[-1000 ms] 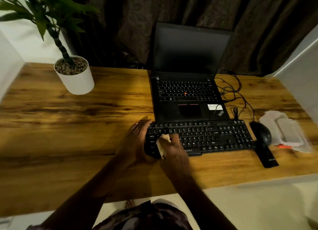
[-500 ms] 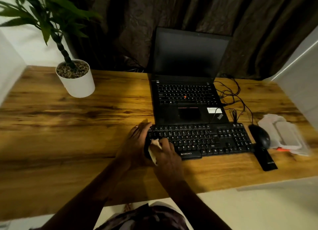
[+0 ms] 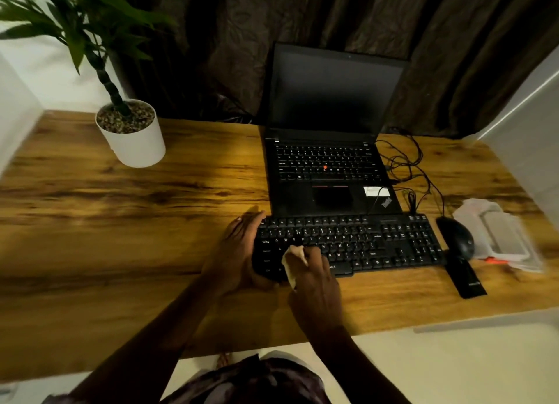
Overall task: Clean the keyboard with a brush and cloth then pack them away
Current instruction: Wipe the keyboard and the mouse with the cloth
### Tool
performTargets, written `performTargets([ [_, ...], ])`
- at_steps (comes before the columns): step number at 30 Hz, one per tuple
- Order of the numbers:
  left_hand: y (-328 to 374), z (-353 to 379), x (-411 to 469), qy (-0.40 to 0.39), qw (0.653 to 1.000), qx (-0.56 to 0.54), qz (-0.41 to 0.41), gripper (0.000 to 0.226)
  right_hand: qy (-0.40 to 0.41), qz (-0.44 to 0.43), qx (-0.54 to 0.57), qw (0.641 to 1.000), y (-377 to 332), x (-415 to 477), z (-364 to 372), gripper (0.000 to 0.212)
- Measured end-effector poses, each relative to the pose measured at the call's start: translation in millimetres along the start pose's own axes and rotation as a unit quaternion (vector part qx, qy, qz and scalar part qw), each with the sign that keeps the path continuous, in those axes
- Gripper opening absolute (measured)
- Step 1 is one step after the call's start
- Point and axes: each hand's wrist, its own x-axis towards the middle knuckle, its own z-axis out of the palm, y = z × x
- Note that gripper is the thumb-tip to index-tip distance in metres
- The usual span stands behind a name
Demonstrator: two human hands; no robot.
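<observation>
Wiping step, we reckon: our right hand [image 3: 314, 282] pinches a pale crumpled cloth [image 3: 291, 257] on the black plastic keyboard [image 3: 363, 243], left hand [image 3: 237, 249] gripping its end; next we'd sweep away from that hand.

On my feed both bare forearms come up from the bottom edge and angle in toward each other. Left hand [image 3: 239, 249] is cupped round the left end of the keyboard [image 3: 363, 246], fingers up at its far corner. Right hand [image 3: 314, 279] sits knuckles-up just beside it, fingers bunched round the cloth [image 3: 292, 258], pressing it onto the keys
</observation>
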Motion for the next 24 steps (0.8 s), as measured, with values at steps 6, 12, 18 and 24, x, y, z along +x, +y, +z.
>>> performTargets([
  [6,2.3,-0.4,12.0,0.003,1.0,0.017,-0.018,0.074,0.008,-0.036,0.057,0.998,-23.7,-6.9,16.7,0.057],
  [12,2.0,-3.7,1.4,-0.008,0.998,0.039,0.043,0.124,0.016,0.018,0.021,0.999,12.3,-6.7,2.8,0.048],
  [18,-4.9,-0.2,5.1,-0.013,0.993,0.099,0.064,0.11,0.037,0.008,0.062,0.997,-3.8,-8.0,8.3,0.046],
  [24,1.3,-4.7,4.7,-0.017,0.996,0.075,0.05,0.133,0.029,0.028,0.033,0.999,34.1,-6.8,-1.7,0.053],
])
